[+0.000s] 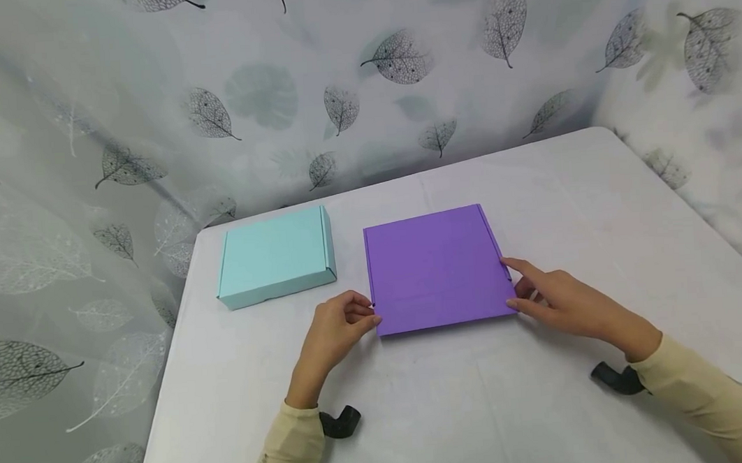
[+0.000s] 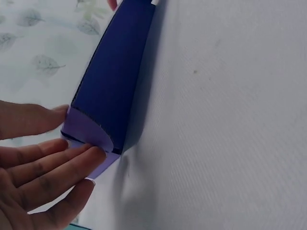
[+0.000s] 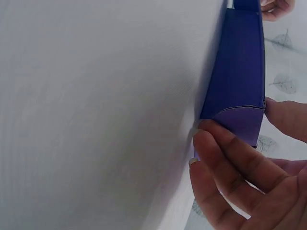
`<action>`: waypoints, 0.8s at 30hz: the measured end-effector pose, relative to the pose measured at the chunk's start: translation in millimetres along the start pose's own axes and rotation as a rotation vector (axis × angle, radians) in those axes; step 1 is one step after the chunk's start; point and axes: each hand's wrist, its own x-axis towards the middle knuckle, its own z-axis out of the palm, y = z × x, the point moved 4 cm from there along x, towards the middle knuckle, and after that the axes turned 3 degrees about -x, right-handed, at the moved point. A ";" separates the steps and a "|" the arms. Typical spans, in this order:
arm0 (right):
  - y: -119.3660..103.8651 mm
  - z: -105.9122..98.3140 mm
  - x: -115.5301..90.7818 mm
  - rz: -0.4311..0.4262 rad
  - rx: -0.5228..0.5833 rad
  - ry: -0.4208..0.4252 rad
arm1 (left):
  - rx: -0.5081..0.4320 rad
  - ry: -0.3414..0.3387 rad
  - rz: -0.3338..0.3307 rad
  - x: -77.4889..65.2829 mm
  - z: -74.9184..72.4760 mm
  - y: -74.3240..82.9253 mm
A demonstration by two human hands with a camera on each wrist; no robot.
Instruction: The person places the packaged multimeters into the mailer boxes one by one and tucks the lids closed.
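A flat purple cardboard box (image 1: pixel 436 270) lies on the white-covered table, its smooth lid facing up. At its near left corner my left hand (image 1: pixel 335 335) pinches the lid's edge and side flap between thumb and fingers. The near right corner is held likewise by my right hand (image 1: pixel 566 305), its index finger reaching along the right side. Both wrist views show the box's dark, shaded front (image 2: pixel 112 72) and a curved side flap (image 3: pixel 242 122) at each end, with fingertips against the flaps. What is inside the box is hidden.
A closed light-teal box (image 1: pixel 277 250) sits to the left of the purple one, near the table's back left corner. Leaf-patterned curtains (image 1: pixel 400 62) hang behind and beside the white table (image 1: pixel 418 411). A black curved piece (image 1: pixel 341 423) shows by the left wrist, another (image 1: pixel 618 378) by the right.
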 end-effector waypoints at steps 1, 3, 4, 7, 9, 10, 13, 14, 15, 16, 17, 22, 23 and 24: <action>0.2 0.2 0.1 0.001 0.011 0.002 | 0.004 0.004 -0.003 -0.1 0.2 0.2; 0.1 0.3 0.1 0.006 0.034 0.007 | 0.008 0.008 -0.008 -0.5 0.6 1.5; -0.1 0.3 0.2 0.011 0.041 0.008 | 0.007 0.009 -0.011 -0.7 0.9 2.0; -1.8 -0.4 0.3 0.027 0.051 0.017 | 0.002 0.008 -0.017 -1.3 1.8 3.4; -3.5 -1.4 0.1 0.042 0.050 0.026 | 0.020 -0.004 -0.021 -2.0 2.8 3.1; -4.2 -1.9 -0.3 0.051 0.050 0.029 | 0.032 -0.013 -0.021 -2.1 3.6 3.0; -5.9 -2.9 -1.6 0.086 0.052 0.027 | 0.073 -0.040 -0.015 -2.9 5.7 3.0; -6.5 -3.0 -1.9 0.095 0.054 0.020 | 0.085 -0.047 -0.014 -3.3 6.4 3.2; -7.0 -2.9 -2.3 0.105 0.058 0.010 | 0.092 -0.052 -0.012 -3.4 6.7 3.2; -7.5 -2.9 -2.4 0.108 0.059 0.002 | 0.094 -0.054 -0.011 -3.6 7.0 3.7; -7.7 -2.7 -2.8 0.113 0.056 -0.004 | 0.095 -0.056 -0.011 -3.8 7.2 4.0; -8.7 -1.1 -2.4 0.060 0.007 0.014 | 0.103 -0.068 -0.020 -4.3 7.9 5.4; -8.2 0.0 -2.0 0.045 -0.010 0.021 | 0.105 -0.071 -0.021 -4.4 8.1 5.2; -8.3 0.8 -1.5 0.027 -0.026 0.027 | 0.107 -0.072 -0.025 -4.5 8.1 5.1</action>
